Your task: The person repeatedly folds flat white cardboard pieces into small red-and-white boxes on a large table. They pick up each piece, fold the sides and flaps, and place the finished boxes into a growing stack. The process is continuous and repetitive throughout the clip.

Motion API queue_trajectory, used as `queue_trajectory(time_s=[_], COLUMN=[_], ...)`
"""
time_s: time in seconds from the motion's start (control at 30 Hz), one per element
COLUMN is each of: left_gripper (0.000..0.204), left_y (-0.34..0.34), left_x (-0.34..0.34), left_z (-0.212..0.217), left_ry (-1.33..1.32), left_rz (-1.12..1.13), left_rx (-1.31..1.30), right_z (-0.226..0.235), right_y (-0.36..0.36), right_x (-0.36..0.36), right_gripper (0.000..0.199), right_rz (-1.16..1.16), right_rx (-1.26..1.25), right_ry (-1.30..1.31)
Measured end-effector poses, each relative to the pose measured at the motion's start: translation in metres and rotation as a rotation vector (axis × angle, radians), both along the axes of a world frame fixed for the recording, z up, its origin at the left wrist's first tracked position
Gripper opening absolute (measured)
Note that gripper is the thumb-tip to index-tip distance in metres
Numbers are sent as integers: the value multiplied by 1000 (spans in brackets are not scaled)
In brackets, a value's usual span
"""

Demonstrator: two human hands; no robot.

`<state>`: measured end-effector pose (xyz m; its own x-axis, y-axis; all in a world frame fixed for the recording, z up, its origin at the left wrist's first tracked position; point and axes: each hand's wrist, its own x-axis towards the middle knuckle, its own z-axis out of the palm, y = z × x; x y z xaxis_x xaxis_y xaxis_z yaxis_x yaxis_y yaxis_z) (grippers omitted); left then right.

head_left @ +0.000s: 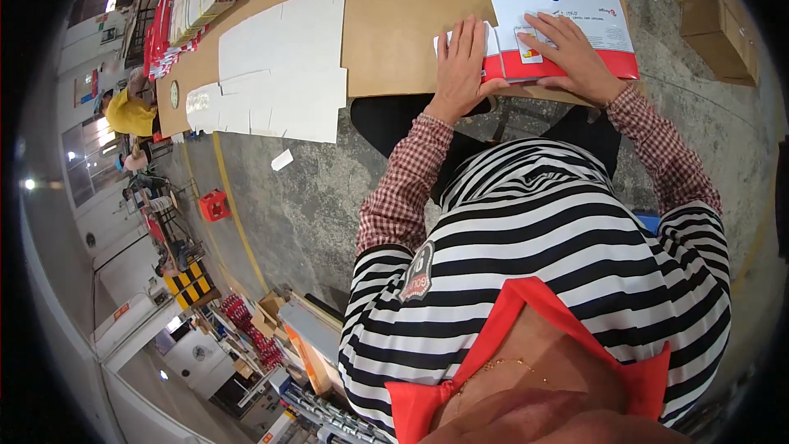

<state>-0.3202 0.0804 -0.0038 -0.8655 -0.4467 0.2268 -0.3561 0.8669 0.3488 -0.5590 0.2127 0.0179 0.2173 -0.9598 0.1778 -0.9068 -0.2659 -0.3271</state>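
Observation:
My left hand [460, 66] lies with fingers stretched out on a white folded edge beside a large red and white printed package [612, 33]. Its thumb points toward the package's near red border. My right hand [575, 57] rests flat on that package, fingers apart. Beside its fingertips is a small white card or packet [526, 45] with a red and yellow picture, partly covered by the hand. Both hands are at the near edge of the brown tabletop [403, 25]. What lies under the palms is hidden.
Overlapping white sheets [283, 66] lie left on the table. Piled red and white packets [189, 16] stand at the far left. A cardboard box [719, 29] sits on the floor at right, a red crate [214, 205] at left. A person in yellow [131, 115] is farther off.

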Motion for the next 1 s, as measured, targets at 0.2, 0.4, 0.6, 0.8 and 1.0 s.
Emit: queue_trajectory(time_s=[0.2,0.4,0.6,0.8,1.0], left_gripper=[98,69,54,59,68], left_y=[7,10,13,56,75], left_x=[-8,-15,-21,-79,-82], left_z=[-8,-5,-7,-9,38], left_ry=[-149,-213,-160,-75,413], left_rz=[35,92,172,340,176], left_rx=[-132,-143,-118,92,232], right_z=[-12,-15,-37,-19,-56], right_y=[6,9,78,53,46], right_x=[9,-5,-80,-11,-29], right_gripper=[67,57,53,57,62], right_rz=[-17,-49,-843,-686,-578], right_rx=[21,-27,-114,-418,-202], right_ry=[84,78,-991,-2293,-1485])
